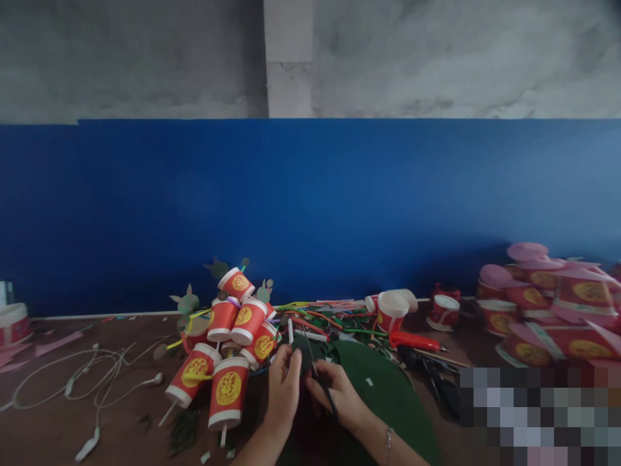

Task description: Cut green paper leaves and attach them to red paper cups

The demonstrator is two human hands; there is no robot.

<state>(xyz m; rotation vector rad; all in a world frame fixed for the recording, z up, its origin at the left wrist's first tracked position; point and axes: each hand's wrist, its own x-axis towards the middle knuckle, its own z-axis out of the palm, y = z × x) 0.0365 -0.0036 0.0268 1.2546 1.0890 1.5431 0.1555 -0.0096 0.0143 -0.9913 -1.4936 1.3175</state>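
My left hand (286, 378) is closed on a small piece of dark green paper (304, 360), pinched between thumb and fingers. In my right hand (339, 391) are black-handled scissors (331, 401), with the thin blades pointing up and away at the edge of that piece. Under and beside my right hand lies a large dark green sheet (381, 372). Left of my left hand is a pile of red paper cups (228, 391) with yellow emblems, white sticks and grey-green animal-shaped cutouts (187, 303). The lower part of the held paper is hidden by my fingers.
A white earphone cable (97, 388) lies at the left. Coloured pipe cleaners (334, 309) and scraps are heaped behind my hands. Further right are a white-lined cup (392, 307), a red glue gun (420, 341), and stacked red cups with pink paper (579, 291). A blue wall panel (310, 207) stands behind.
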